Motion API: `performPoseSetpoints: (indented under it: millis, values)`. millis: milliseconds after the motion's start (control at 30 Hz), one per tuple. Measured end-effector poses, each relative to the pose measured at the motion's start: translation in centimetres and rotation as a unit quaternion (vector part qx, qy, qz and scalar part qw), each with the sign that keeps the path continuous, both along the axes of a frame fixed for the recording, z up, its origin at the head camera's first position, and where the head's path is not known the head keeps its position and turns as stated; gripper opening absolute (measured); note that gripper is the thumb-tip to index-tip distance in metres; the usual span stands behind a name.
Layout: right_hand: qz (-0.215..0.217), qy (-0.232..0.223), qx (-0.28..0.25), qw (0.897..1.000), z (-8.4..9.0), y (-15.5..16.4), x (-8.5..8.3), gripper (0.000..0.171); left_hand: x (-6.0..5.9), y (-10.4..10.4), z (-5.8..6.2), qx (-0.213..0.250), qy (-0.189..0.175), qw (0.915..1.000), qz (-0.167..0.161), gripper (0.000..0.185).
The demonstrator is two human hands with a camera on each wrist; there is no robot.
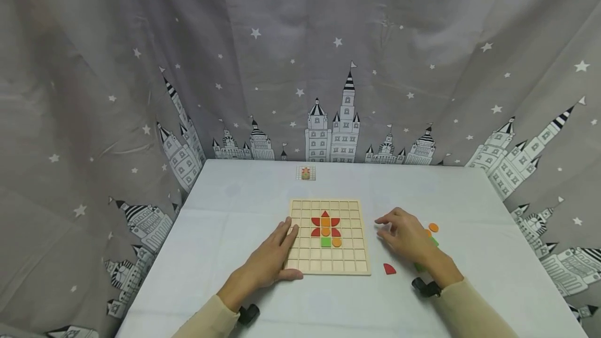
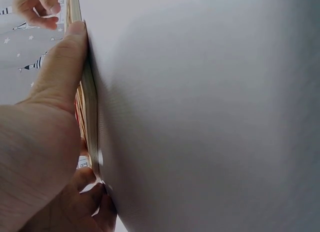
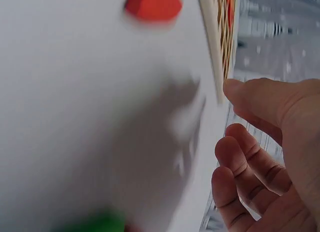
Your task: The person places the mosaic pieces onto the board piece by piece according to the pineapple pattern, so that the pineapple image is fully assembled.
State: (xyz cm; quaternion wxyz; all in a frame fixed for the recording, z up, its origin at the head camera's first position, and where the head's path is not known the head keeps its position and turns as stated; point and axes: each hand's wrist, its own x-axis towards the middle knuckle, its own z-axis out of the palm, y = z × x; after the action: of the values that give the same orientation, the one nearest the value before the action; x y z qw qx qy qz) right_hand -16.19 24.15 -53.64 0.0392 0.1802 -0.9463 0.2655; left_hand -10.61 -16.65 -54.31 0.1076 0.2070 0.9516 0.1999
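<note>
Tabletop [image 1: 225,296]: wooden grid board [image 1: 328,265] lies centred near the front edge, flower pattern partly laid. Left hand [image 1: 272,254] steadies the board's left edge, fingers straight and together. Right hand [image 1: 406,234] hovers right of the board, fingers loosely curled, holding nothing; picking step, likely calling for a pinch on the red piece [image 1: 389,269] beside it.

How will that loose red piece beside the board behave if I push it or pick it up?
The red piece lies flat on the tablecloth, so it should slide, not roll. It looks thin and stiff, likely wood like the board, probably light. Being so low, it may be awkward to pinch; the right hand hovers nearby, holding nothing.
</note>
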Motion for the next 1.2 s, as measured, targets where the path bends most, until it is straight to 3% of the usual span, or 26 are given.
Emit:
performPoseSetpoints:
  millis: [267, 600, 767, 1200]
  values:
    - [-0.045, -0.040, 0.026, 0.998, 0.5, 5.8, -0.4, 0.037, -0.1, 0.0, -0.1, 0.000, -0.003, 1.0000, -0.002, 0.128]
    - [-0.064, -0.099, 0.017, 0.993, 0.2, 12.1, -0.8, 0.046, -0.2, 0.0, -0.3, -0.005, 0.004, 1.0000, -0.003, 0.128]
    - [-0.068, -0.111, 0.015, 0.991, -0.3, 13.4, -0.7, 0.049, -0.2, -0.1, -0.2, -0.003, 0.001, 1.0000, -0.002, 0.128]
    - [-0.074, -0.106, 0.019, 0.991, -0.5, 13.7, -1.0, 0.031, -0.1, 0.0, 0.0, 0.003, 0.000, 1.0000, 0.000, 0.128]
